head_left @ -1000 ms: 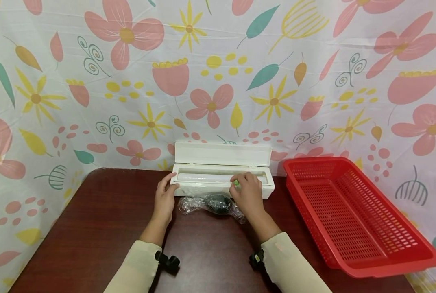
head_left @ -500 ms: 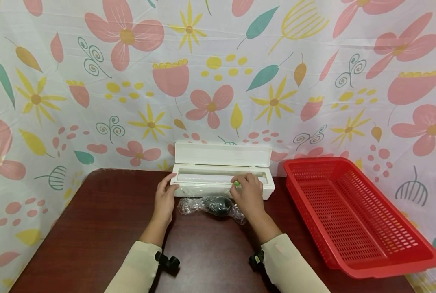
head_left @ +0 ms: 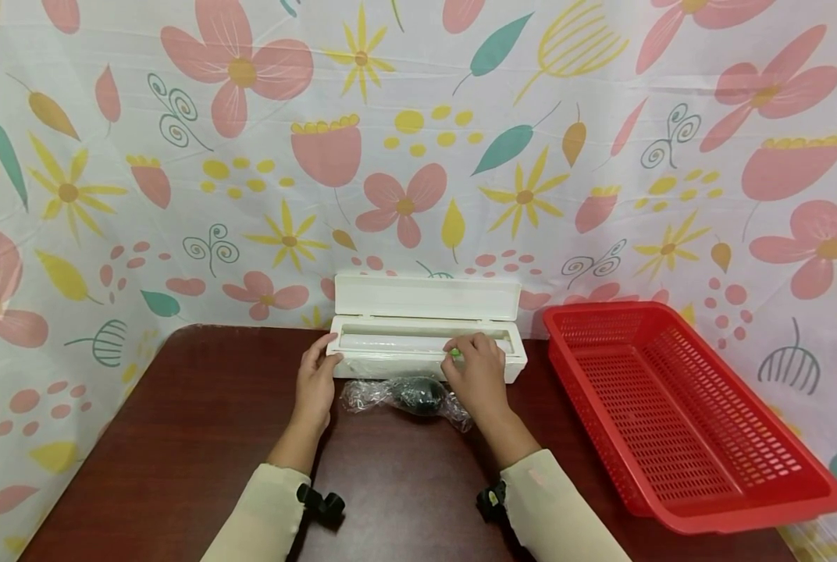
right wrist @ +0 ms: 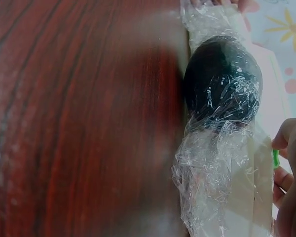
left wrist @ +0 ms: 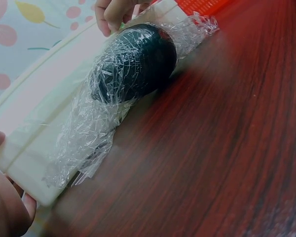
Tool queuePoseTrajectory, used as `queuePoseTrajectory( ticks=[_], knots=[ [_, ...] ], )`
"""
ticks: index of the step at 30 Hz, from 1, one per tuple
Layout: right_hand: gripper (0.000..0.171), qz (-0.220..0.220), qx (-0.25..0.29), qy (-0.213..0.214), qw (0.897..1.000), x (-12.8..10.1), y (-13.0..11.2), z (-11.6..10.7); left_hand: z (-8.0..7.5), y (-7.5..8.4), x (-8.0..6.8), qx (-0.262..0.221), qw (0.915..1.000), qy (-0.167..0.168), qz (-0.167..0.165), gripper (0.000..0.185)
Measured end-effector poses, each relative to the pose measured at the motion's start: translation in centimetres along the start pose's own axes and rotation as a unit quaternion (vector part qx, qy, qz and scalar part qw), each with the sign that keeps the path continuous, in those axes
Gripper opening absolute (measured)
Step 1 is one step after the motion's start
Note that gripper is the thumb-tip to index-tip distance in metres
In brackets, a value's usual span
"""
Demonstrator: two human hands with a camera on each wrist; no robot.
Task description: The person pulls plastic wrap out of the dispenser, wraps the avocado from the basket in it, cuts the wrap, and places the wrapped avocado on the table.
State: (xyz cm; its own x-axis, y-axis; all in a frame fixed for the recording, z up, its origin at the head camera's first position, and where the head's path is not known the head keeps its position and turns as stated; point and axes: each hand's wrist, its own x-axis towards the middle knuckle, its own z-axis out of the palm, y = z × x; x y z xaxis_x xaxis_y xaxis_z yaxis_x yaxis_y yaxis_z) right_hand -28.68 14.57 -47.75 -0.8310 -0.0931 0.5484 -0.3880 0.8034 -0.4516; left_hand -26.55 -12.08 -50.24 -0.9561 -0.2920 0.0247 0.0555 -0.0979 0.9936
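Note:
A white cling film dispenser (head_left: 383, 367) stands at the back of the table, its lid (head_left: 425, 298) raised and a pale roll (head_left: 390, 342) inside. My left hand (head_left: 313, 386) grips its left end, thumb toward the front. At the right part of the front edge, my right hand (head_left: 480, 378) pinches a small green slide cutter (right wrist: 276, 158). Against the dispenser's front lies a dark, smooth, egg-shaped thing (left wrist: 138, 61) wrapped in clear cling film (right wrist: 207, 163), with crumpled film trailing off both sides. The right hand hides part of the dispenser and film.
To the right, a red perforated plastic basket (head_left: 664, 414) lies along the table's edge. A flower-printed cloth (head_left: 404, 117) hangs right behind the dispenser and around the dark red-brown wooden table (head_left: 397, 484).

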Motion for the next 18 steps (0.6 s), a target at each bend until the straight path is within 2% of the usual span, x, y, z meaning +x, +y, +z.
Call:
queuePoseTrajectory(
  ticks=[13, 18],
  knots=[
    [0.011, 0.005, 0.007, 0.0, 1.0, -0.09, 0.11, 0.05, 0.06, -0.05, 0.11, 0.001, 1.0, 0.006, 0.0, 0.04],
    [0.011, -0.005, 0.017, 0.018, 1.0, -0.25, 0.24, 0.1, 0.0, -0.11, 0.15, 0.003, 1.0, 0.004, -0.005, 0.04]
  ],
)
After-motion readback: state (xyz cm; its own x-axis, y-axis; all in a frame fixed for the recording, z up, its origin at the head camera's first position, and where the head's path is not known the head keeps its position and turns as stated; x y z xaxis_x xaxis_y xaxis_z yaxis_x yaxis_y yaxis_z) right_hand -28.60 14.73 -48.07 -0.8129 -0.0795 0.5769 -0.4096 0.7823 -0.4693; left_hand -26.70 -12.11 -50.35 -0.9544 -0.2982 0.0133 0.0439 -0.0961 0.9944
